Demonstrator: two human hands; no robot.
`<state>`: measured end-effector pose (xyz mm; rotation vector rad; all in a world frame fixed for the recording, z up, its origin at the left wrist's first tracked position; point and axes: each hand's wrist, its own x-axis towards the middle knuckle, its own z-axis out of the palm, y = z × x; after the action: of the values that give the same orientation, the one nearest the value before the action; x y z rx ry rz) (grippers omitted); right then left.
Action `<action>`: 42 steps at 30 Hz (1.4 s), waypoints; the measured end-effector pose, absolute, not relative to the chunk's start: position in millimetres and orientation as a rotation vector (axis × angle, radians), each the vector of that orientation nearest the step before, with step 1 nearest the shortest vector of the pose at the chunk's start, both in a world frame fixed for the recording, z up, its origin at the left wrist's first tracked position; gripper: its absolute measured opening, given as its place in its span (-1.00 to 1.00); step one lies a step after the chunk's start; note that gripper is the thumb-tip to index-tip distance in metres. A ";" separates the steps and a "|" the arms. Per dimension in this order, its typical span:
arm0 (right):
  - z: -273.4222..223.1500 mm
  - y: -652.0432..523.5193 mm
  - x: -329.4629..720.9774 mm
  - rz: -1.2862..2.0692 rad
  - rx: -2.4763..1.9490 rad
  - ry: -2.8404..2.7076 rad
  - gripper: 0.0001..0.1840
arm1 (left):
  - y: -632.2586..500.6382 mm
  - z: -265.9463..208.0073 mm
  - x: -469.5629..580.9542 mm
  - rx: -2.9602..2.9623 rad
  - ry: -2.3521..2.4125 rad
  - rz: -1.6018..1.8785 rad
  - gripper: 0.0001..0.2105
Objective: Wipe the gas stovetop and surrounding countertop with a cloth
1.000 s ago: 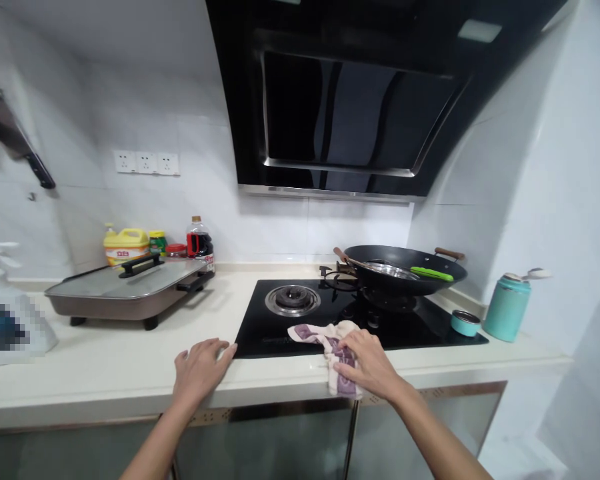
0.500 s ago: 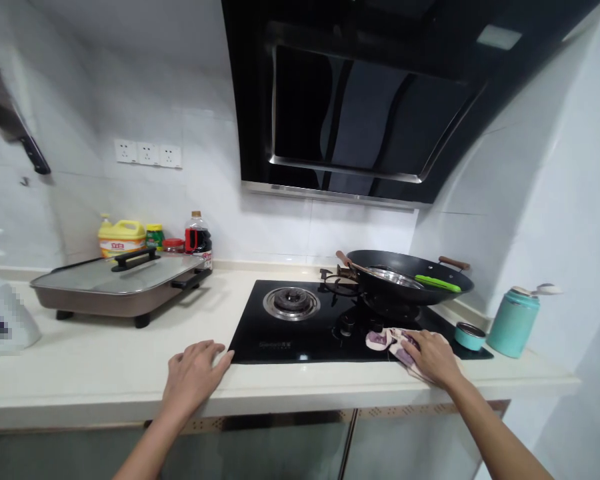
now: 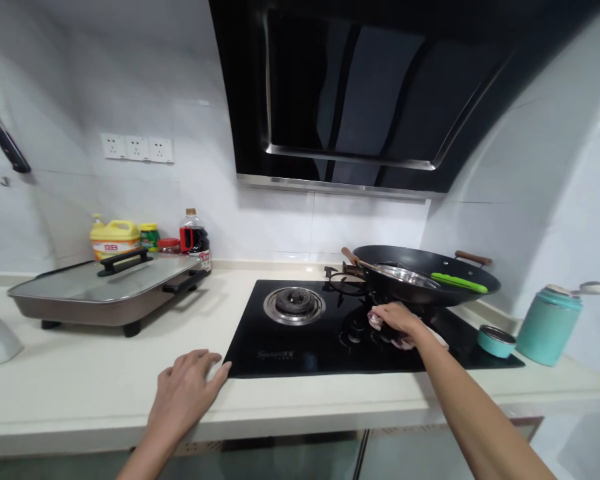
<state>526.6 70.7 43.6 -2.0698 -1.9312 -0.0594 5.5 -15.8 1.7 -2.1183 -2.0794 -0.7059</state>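
Note:
My right hand (image 3: 399, 319) presses a pink and white cloth (image 3: 376, 321) onto the black glass gas stove (image 3: 300, 357), just behind the knobs and in front of the wok. Its fingers are closed over the cloth, and part of the cloth trails out under my wrist. My left hand (image 3: 187, 387) rests on the cream countertop (image 3: 105, 373) with fingers spread, the thumb at the stove's left front corner. A bare burner (image 3: 294, 303) lies on the stove's left side. Above the right side sits a black wok (image 3: 405, 288) holding a metal bowl and a green-handled utensil (image 3: 459, 283).
A teal flask (image 3: 549, 327) and its teal cup (image 3: 497, 341) stand at the right. To the left is a lidded electric pan (image 3: 80, 303), with a yellow jug (image 3: 115, 238) and a dark sauce bottle (image 3: 195, 240) behind. A black range hood (image 3: 350, 100) hangs overhead.
My right hand has pushed the cloth from the stove's front edge back and left, toward the knobs and wok. My left hand stays by the stove corner. The view has shifted slightly.

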 end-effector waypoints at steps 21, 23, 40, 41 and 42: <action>22.1 51.9 477.8 -0.130 -1.665 -2.201 -0.56 | -26.6 11.8 12.4 -2.138 -2.081 -0.687 -0.57; 17.7 49.9 476.5 -0.161 -1.623 -2.201 -0.55 | -26.5 11.1 12.0 -2.137 -2.075 -0.680 -0.58; -4.0 18.8 460.1 -0.497 -1.603 -2.160 -0.47 | -26.6 8.2 13.2 -2.097 -2.087 -0.699 -0.62; -2.9 16.0 458.4 -0.483 -1.600 -2.159 -0.48 | -27.0 8.2 12.9 -2.098 -2.089 -0.698 -0.62; -2.8 12.1 457.4 -0.470 -1.597 -2.156 -0.49 | -27.3 8.2 12.6 -2.101 -2.087 -0.698 -0.62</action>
<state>457.4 12.1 -2.8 -1.5968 -2.1555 -0.4699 12.6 -27.3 8.2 -2.1007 -2.0870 -0.6982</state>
